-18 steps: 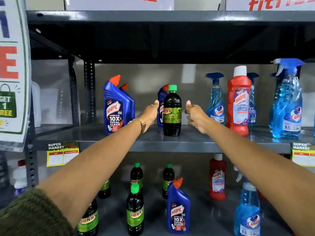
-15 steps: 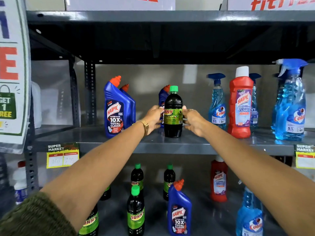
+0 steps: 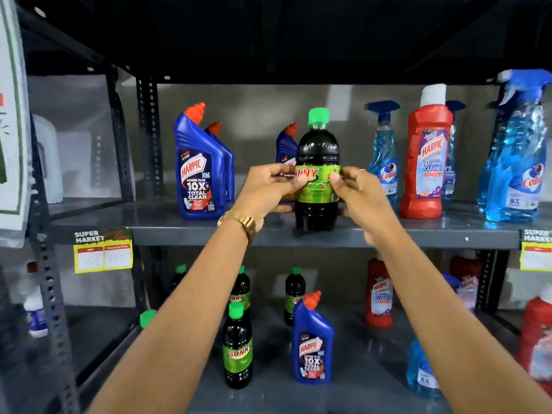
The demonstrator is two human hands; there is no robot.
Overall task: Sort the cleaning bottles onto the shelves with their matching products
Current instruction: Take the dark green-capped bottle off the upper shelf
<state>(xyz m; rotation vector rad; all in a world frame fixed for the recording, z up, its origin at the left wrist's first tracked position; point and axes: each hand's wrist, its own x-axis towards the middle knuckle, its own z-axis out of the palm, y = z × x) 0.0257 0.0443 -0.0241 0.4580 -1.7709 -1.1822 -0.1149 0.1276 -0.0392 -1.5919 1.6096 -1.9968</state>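
A dark Sunny bottle (image 3: 317, 144) with a green cap and green label stands at the front of the middle shelf (image 3: 185, 231). My left hand (image 3: 268, 189) and my right hand (image 3: 355, 189) grip it from both sides at the label. Blue Harpic toilet-cleaner bottles (image 3: 198, 171) stand to its left, and another one (image 3: 286, 144) is partly hidden behind it. To the right are blue Colin spray bottles (image 3: 383, 156) and a red Harpic bathroom cleaner (image 3: 427, 162). On the lower shelf stand several Sunny bottles (image 3: 237, 348), a blue Harpic bottle (image 3: 312, 342) and a red Harpic bottle (image 3: 379, 294).
Another Colin sprayer (image 3: 516, 156) stands at the far right of the middle shelf, and a further one (image 3: 422, 372) on the lower shelf. A dark shelf runs close overhead. Price tags (image 3: 103, 252) hang on the shelf edge. A slotted upright (image 3: 149, 135) and a hanging sign (image 3: 12, 115) are at the left.
Both hands have closed in from either side onto the Sunny bottle's label. The view has moved closer to the shelf.
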